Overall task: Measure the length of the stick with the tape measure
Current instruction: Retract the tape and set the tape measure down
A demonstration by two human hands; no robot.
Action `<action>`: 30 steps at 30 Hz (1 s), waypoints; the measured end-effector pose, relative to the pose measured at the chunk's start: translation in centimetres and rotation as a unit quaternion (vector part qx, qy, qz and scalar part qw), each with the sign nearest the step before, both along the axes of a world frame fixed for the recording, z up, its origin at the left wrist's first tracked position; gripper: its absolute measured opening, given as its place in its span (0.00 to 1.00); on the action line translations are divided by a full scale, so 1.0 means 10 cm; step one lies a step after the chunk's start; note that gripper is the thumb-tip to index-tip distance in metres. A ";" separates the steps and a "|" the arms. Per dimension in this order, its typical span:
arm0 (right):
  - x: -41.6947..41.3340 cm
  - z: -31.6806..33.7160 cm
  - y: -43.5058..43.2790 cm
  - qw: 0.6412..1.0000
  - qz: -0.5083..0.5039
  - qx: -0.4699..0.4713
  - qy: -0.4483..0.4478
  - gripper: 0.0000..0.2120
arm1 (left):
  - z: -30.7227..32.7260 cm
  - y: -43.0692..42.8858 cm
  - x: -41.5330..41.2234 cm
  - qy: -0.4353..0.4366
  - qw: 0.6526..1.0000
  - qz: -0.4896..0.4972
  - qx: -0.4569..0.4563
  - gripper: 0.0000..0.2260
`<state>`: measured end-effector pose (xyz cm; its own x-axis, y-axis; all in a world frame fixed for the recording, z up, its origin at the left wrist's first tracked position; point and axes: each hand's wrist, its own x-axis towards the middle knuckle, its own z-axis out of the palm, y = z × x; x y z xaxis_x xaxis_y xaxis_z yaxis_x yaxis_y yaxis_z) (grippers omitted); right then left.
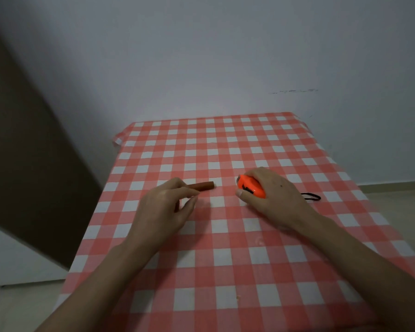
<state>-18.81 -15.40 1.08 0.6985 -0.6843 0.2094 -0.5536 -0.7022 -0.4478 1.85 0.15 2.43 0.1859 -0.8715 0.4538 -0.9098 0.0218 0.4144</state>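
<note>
A short brown stick (203, 185) lies flat on the red-and-white checked table (225, 259), left of centre. My left hand (165, 207) covers the stick's left end; its fingers rest over the stick, loosely curled, and a grip cannot be made out. To the right, an orange tape measure (250, 186) sits on the cloth with my right hand (271, 197) closed around it, thumb along its near side. Its black wrist loop (312, 197) trails out behind my right hand. No tape blade shows outside the case.
The table stands against a pale wall (225, 68). A dark brown panel (29, 164) runs down the left side, beyond the table's left edge. Floor shows past the right edge (393, 195).
</note>
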 end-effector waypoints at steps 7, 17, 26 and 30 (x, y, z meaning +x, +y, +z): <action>0.00 -0.09 -0.09 0.999 -0.037 -0.021 0.022 0.18 | -0.07 -0.03 -0.04 -0.007 0.999 -0.007 0.043 0.05; 0.05 -0.13 -0.11 0.995 -0.068 -0.058 0.032 0.17 | -0.15 -0.04 -0.05 0.000 0.996 -0.017 0.090 0.07; 0.09 -0.16 -0.09 0.992 -0.088 -0.084 0.015 0.17 | -0.15 -0.04 -0.07 0.007 0.995 -0.018 0.102 0.07; 0.09 -0.12 -0.07 0.989 -0.099 -0.111 -0.006 0.17 | -0.13 -0.04 -0.07 0.013 0.994 -0.020 0.104 0.07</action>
